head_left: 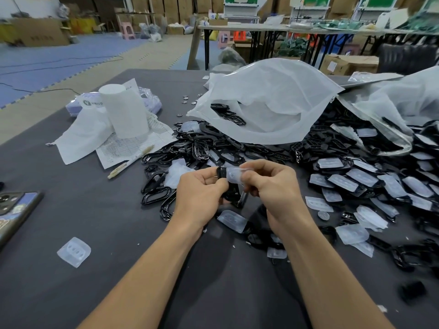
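My left hand (202,194) and my right hand (273,184) meet over the middle of the dark table (71,210). Together they hold a black plastic frame (234,193) with a translucent rubber pad (234,175) at its top. The left fingers curl round the frame's left side. My right thumb and fingers pinch the pad. Much of the frame is hidden behind my fingers.
A heap of black frames (213,148) lies behind my hands. Frames fitted with pads (356,179) are piled at the right. Loose pads (74,251) lie about. Open white bags (268,100), a paper roll (126,112), a pen (130,161) and a phone (14,207) are nearby.
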A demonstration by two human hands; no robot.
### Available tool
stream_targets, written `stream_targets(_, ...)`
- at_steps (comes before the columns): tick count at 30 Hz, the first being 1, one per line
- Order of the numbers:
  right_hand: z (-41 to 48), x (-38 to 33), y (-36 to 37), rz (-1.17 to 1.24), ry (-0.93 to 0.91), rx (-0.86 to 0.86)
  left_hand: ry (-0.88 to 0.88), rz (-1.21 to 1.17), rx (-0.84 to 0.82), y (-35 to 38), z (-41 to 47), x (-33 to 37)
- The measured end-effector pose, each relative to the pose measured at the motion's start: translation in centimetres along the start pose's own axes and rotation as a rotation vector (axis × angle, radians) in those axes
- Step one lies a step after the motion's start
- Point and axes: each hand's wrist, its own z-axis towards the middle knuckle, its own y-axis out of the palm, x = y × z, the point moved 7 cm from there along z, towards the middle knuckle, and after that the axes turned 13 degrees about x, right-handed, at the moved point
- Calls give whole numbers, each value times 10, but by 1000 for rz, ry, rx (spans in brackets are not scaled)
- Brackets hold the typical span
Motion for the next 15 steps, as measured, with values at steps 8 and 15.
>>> stream_targets(8, 0, 0, -6, -128, -92, 79, -4, -7, -7, 1, -1, 0)
stream_targets(15, -13, -15, 1, -373, -425, 126, -6, 12, 36, -3, 2, -3)
